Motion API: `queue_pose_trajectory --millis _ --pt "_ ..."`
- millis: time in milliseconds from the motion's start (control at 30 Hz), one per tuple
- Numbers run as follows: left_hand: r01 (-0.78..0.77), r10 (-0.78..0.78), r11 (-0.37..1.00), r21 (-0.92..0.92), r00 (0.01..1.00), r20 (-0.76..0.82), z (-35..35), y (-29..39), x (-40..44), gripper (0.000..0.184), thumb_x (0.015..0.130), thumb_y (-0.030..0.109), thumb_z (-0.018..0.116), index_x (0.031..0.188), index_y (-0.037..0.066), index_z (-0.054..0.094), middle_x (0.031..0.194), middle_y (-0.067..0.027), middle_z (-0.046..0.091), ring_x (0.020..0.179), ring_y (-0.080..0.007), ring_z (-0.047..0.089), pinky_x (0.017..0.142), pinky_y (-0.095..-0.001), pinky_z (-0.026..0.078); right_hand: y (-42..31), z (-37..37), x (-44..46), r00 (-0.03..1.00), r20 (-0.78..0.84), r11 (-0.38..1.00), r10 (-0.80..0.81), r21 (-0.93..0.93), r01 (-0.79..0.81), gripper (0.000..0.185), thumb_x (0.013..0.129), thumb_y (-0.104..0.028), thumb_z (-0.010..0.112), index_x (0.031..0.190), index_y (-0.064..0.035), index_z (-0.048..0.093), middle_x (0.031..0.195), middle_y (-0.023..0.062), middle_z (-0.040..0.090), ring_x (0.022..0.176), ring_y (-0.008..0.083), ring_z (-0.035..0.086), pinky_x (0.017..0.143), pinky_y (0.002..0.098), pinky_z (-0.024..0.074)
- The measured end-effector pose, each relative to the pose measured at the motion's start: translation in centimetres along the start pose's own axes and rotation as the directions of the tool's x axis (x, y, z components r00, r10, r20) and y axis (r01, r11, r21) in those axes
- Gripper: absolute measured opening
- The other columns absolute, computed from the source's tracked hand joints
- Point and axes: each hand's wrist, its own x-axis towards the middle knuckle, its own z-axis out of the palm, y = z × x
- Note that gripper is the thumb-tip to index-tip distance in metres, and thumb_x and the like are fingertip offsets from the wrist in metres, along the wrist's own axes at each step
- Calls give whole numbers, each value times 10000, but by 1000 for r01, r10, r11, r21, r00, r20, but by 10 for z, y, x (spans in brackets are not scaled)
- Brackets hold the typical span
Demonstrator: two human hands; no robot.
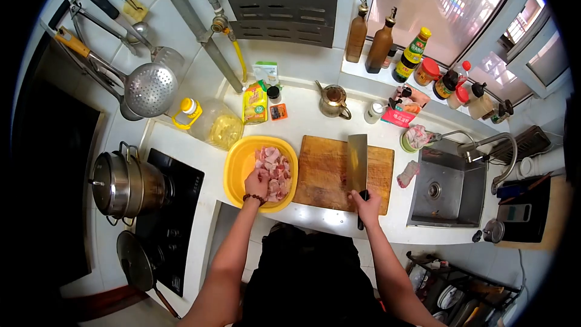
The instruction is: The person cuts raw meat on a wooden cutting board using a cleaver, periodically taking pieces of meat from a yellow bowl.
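My left hand [258,184], with a beaded bracelet at the wrist, is inside a yellow basin [235,177], its curled fingers touching pieces of raw meat [278,172]. Whether a piece is pinched in them is hidden. My right hand [367,207] is closed round the black handle of a cleaver [357,160]. The broad blade points away from me over the right half of a wooden cutting board [321,172]. Basin and board stand side by side on the white counter.
A steel sink [451,188] lies right of the board. Behind are a small metal pot [334,102], a jar [374,112] and a large oil jug [218,124]. On the left a steamer pot [124,181] and a pan [136,260] stand by the black stove [172,224].
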Motion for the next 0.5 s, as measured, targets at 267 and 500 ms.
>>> queue_pose_trajectory --millis 267,500 --pt "-316 215 932 179 877 430 -36 13 13 310 807 104 757 1109 60 699 1132 -144 621 1059 -343 605 933 -437 505 9 30 -43 983 10 983 182 -23 -182 187 919 -108 734 776 -11 662 580 -1 603 389 66 455 371 260 334" --pt "-445 366 889 104 830 421 -24 -5 32 367 823 162 759 1155 34 668 1132 -142 624 1071 -364 591 943 -445 490 17 78 -67 980 -17 978 200 -66 -200 173 928 -92 718 784 -15 661 537 -15 540 374 63 426 363 262 303"
